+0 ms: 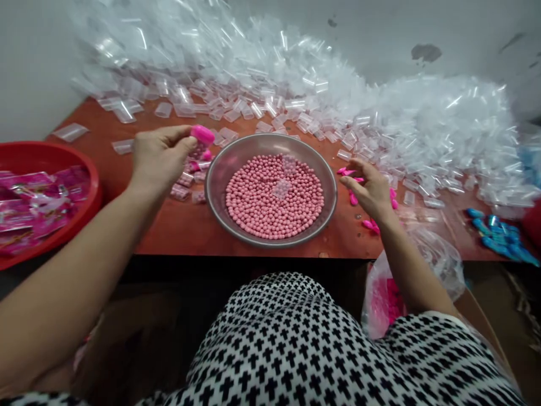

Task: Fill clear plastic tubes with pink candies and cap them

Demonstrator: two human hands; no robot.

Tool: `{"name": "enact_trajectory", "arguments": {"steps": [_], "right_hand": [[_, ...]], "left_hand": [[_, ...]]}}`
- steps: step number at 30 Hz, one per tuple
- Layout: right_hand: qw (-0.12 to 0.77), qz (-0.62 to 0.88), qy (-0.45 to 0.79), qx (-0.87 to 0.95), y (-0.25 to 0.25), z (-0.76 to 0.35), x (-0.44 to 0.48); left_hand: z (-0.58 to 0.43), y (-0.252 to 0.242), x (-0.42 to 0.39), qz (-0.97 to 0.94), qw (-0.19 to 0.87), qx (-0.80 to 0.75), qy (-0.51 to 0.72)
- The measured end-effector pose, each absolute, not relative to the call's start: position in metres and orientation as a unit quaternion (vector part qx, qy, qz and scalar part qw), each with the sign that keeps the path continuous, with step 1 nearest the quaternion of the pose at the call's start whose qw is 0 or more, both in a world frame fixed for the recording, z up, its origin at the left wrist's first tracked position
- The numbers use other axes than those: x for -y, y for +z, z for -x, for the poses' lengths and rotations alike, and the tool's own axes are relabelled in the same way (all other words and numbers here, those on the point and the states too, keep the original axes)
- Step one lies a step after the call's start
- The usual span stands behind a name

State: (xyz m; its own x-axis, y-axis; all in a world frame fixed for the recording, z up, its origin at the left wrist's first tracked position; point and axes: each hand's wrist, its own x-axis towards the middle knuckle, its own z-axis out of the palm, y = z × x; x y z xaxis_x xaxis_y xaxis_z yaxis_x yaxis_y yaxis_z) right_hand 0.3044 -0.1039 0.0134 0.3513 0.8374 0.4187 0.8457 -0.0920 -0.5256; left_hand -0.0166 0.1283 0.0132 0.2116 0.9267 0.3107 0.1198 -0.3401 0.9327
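My left hand pinches a bright pink cap between thumb and fingertips, left of the metal bowl; a clear piece below the cap is partly hidden. Pink beads fill the metal bowl, and two clear tubes lie on them. Right of the bowl, my right hand is over small bright pink pieces, its thumb and fingers apart, one piece close to the fingertips. Bead-filled tubes lie beneath my left hand.
Clear plastic tubes are heaped along the back of the red-brown table. A red basin of pink packets stands at the left. Blue pieces lie at the right; a clear bag with pink contents hangs near the front edge.
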Motion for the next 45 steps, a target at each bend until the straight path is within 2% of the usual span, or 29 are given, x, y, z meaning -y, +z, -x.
{"name": "enact_trajectory", "arguments": {"steps": [3,5,7,11,15,20,24,26,28,31,34,37,41,45], "right_hand": [[0.385,0.746,0.011,0.544,0.003,-0.311,0.111],[0.394,0.733,0.002,0.554,-0.001,-0.303,0.110],[0.396,0.713,-0.013,0.579,-0.002,-0.291,0.107],[0.348,0.686,-0.043,0.637,-0.007,-0.273,0.099],[0.320,0.684,-0.056,0.653,-0.018,-0.272,0.096],[0.298,0.692,-0.066,0.655,-0.019,-0.271,0.097],[0.246,0.685,-0.075,0.682,-0.001,-0.258,0.091],[0.259,0.662,-0.033,0.702,0.008,-0.249,0.086],[0.312,0.649,0.024,0.694,0.013,-0.241,0.080],[0.444,0.647,0.094,0.612,0.012,-0.231,0.070],[0.553,0.622,0.152,0.532,0.004,-0.224,0.061],[0.571,0.602,0.194,0.524,0.000,-0.218,0.059],[0.518,0.603,0.217,0.566,0.004,-0.223,0.076],[0.458,0.698,0.082,0.544,0.000,-0.271,0.108]], "left_hand": [[0.013,0.013,-0.124,-0.730,0.284,-0.429,0.450],[-0.004,0.013,-0.110,-0.791,0.273,-0.381,0.395],[-0.028,0.011,-0.096,-0.864,0.261,-0.322,0.286],[-0.073,-0.003,-0.080,-0.921,0.214,-0.309,0.106],[-0.097,-0.022,-0.078,-0.932,0.206,-0.297,0.034],[-0.101,-0.025,-0.079,-0.922,0.283,-0.254,0.072],[-0.096,-0.002,-0.066,-0.912,0.342,-0.181,0.134],[-0.093,0.012,-0.057,-0.896,0.380,-0.155,0.169],[-0.090,0.021,-0.048,-0.850,0.446,-0.170,0.224],[-0.084,0.022,-0.039,-0.719,0.578,-0.235,0.305],[-0.082,0.017,-0.032,-0.615,0.669,-0.268,0.319],[-0.084,0.018,-0.026,-0.581,0.688,-0.260,0.349],[-0.086,0.024,-0.028,-0.610,0.681,-0.243,0.323],[-0.077,0.023,-0.054,-0.706,0.604,-0.247,0.275]]}}
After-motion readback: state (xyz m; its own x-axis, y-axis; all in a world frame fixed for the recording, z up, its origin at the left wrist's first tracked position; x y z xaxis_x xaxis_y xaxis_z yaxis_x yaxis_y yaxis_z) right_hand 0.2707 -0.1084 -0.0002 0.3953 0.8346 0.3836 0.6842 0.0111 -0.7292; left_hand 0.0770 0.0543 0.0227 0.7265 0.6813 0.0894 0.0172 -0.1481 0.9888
